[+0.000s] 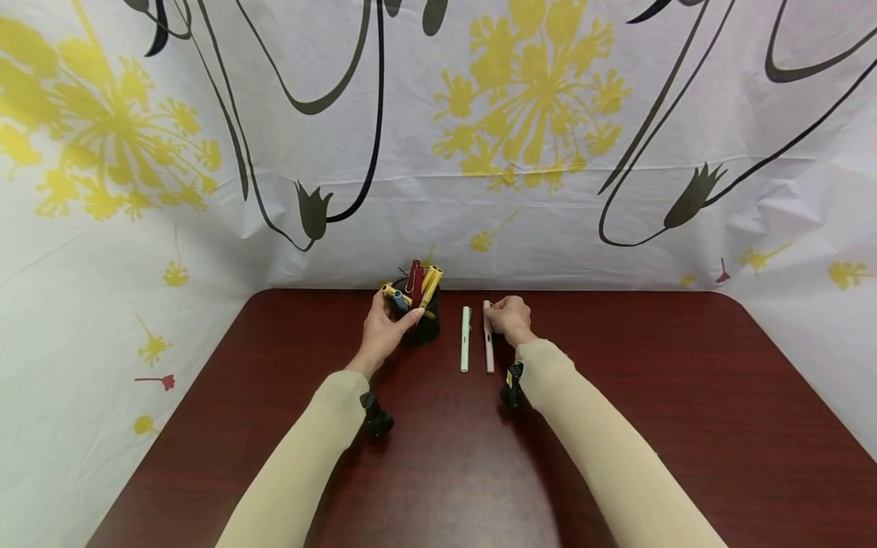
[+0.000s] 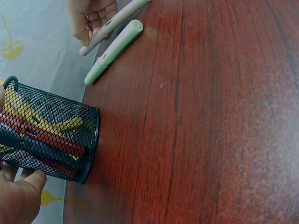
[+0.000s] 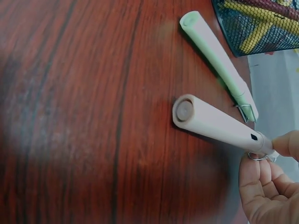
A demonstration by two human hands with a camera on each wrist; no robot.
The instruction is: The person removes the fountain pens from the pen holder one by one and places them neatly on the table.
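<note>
My left hand (image 1: 382,333) grips a black mesh pen cup (image 1: 426,329) near the table's back edge, thumb on one side and fingers round the other. Inside stand several pens, among them a red pen (image 1: 414,283), a yellow pen (image 1: 430,285) and a blue one. To the cup's right lies a pale green pen (image 1: 465,344), its clip end toward the wall. Beside it, roughly parallel, is a pale pink pen (image 3: 217,123). My right hand (image 1: 512,316) pinches the pink pen at its capped end, thumb and forefinger by the metal clip (image 3: 258,157).
The dark red wood-grain table (image 1: 425,472) has rounded back corners. Directly behind it hangs a white cloth (image 1: 384,259) printed with yellow flowers and dark stems. A small black camera is strapped at each wrist, close over the tabletop.
</note>
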